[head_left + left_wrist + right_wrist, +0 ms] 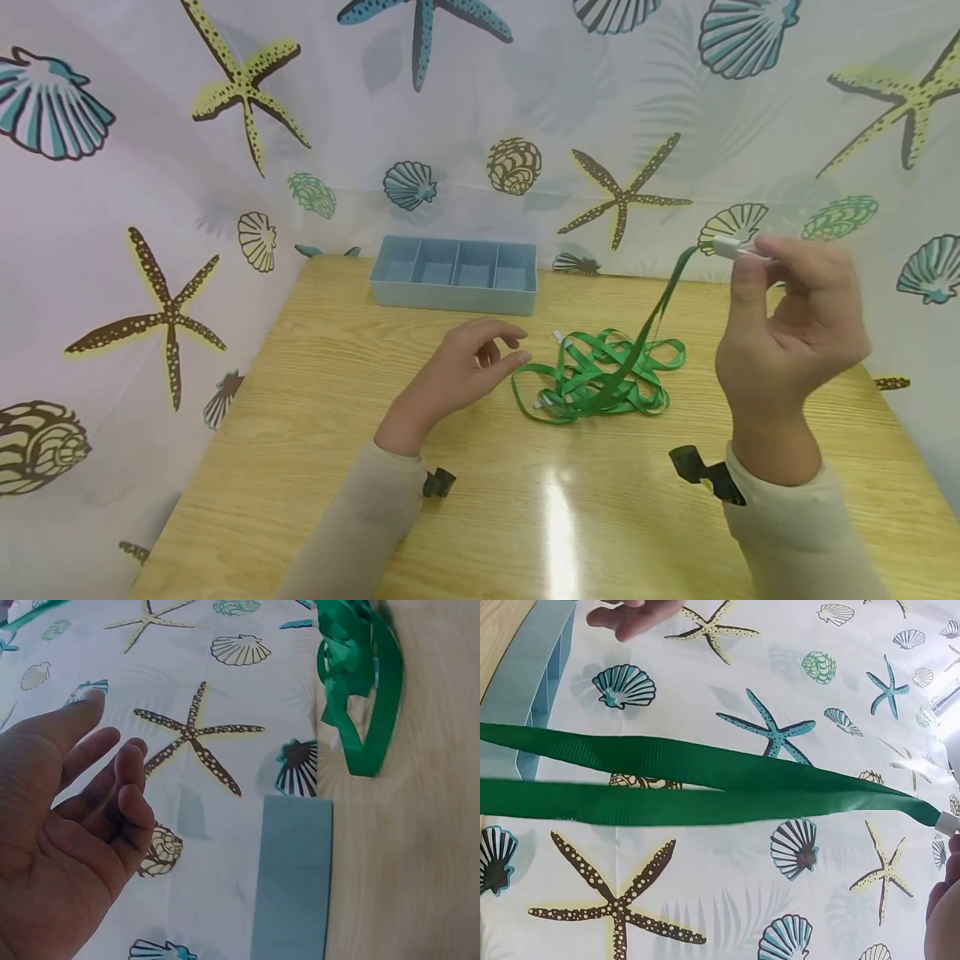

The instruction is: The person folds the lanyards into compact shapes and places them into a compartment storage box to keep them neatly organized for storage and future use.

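My right hand [795, 317] is raised at the right and pinches the white plastic clip [731, 247] of a green lanyard between thumb and forefinger. From that clip the lanyard's doubled strap [667, 806] slants down to a tangled pile of green lanyards [592, 404] on the table. Small white clips [558, 337] show at the pile's left side. Holding nothing, my left hand [472, 358] hovers just left of the pile, its fingers loosely bent. In the left wrist view, its palm and relaxed fingers show apart from the green straps [382, 712].
A blue-grey tray [450, 296] with several compartments stands at the back of the wooden table [315, 400], behind my left hand. White cloth [480, 108] printed with shells and starfish hangs at the back and sides. Dark wrist cameras [708, 479] sit on both sleeves.
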{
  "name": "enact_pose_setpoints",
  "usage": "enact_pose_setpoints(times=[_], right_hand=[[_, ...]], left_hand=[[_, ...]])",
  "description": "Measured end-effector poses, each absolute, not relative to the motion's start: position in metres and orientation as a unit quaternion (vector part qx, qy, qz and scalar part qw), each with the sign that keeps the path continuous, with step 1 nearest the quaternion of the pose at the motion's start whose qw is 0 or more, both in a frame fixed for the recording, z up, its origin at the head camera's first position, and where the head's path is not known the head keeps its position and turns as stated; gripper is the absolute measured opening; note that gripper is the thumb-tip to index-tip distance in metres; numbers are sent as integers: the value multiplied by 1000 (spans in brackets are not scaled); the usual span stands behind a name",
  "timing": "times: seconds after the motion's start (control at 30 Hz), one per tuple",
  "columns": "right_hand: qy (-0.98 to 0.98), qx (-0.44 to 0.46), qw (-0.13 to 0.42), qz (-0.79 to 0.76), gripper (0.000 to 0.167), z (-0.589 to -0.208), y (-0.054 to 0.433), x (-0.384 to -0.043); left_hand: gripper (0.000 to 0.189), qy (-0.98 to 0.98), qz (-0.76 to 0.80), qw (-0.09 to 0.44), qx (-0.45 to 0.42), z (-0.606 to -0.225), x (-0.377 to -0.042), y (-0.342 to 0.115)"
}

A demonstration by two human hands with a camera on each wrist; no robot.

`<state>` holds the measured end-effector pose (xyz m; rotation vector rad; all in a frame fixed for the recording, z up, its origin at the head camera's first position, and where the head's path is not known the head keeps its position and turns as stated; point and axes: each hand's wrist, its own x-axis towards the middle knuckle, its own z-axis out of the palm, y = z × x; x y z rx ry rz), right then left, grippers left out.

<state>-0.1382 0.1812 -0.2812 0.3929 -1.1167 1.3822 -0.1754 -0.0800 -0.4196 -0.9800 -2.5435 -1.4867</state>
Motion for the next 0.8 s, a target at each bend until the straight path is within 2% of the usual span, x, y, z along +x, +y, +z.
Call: enact_pose_setpoints(times=[0.47, 0.6, 0.8], right_hand=[[-506, 225, 588, 589, 21, -291, 154, -139], [-515, 237, 586, 579, 24, -291, 150, -140], [-524, 248, 582, 570, 26, -293, 145, -142]], left_hand=[[54, -779, -517, 0, -356, -392, -165, -52], [56, -770, -503, 25, -392, -390, -165, -38], [46, -768, -481, 77, -415, -390, -163, -21]])
